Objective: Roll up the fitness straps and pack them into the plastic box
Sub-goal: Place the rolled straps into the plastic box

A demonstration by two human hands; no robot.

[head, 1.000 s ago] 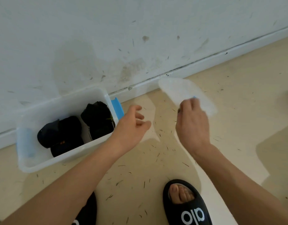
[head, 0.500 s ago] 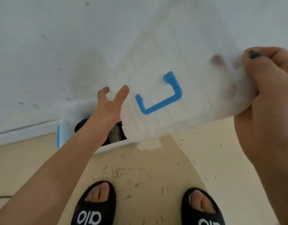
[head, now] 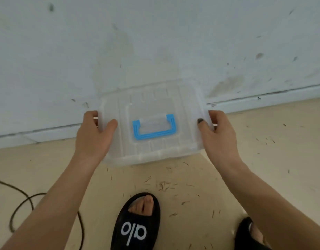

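A clear plastic lid [head: 184,112] with a blue handle [head: 153,129] lies flat over the plastic box by the wall. My left hand [head: 94,134] grips the lid's left edge, thumb on top and fingers curled round the side. My right hand [head: 217,134] grips the right edge the same way. The box under the lid and the black rolled straps inside it are hidden by the cloudy lid.
A white wall and skirting board [head: 263,101] run right behind the box. The beige floor [head: 281,159] is strewn with small dark bits. A black cable [head: 20,204] loops at the lower left. My feet in black slippers [head: 137,224] stand just in front of the box.
The lid went from my right hand alone, held up in the air, down onto the box. My left hand has taken hold of its left edge. The straps are now covered.
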